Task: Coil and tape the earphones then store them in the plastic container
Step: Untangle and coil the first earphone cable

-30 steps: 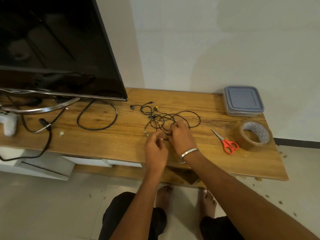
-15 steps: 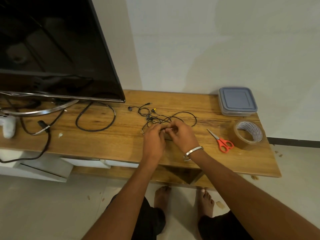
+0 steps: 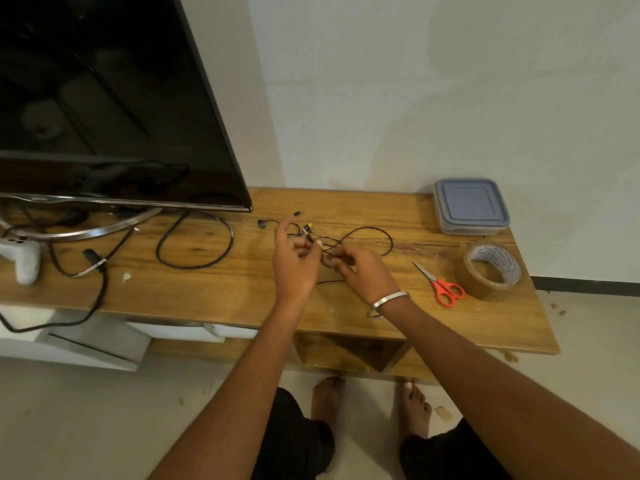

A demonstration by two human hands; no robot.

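1. The earphones (image 3: pixel 360 237) lay as a loose black tangle on the tabletop (image 3: pixel 242 285), just ahead of both hands, with one wide loop reaching toward 2 o'clock and an earbud and the plug trailing off at 11 o'clock.
2. The left hand (image 3: pixel 294 268) pinched a strand between thumb and fingertips, lifted slightly above the wood, its index finger sticking up free.
3. The right hand (image 3: pixel 363 271) had its fingers curled round the cable just beside the left, the two hands close together but not touching.
4. The plastic container (image 3: pixel 471 206) sat lidded at 2 o'clock, well apart from the tangle; the tape roll (image 3: pixel 493 271) and scissors (image 3: pixel 443 287) waited at 3 o'clock.
5. Risk, as I judged it: the strands crossed one another, so drawing the cable into a coil could tighten a knot instead of freeing it.
6. A sharp tug might also drag the trailing earbud or plug across the wood, or strain the thin wire at its joints.
7. The container's lid was on, so a hand would be needed to open it, and an untaped coil could spring loose.
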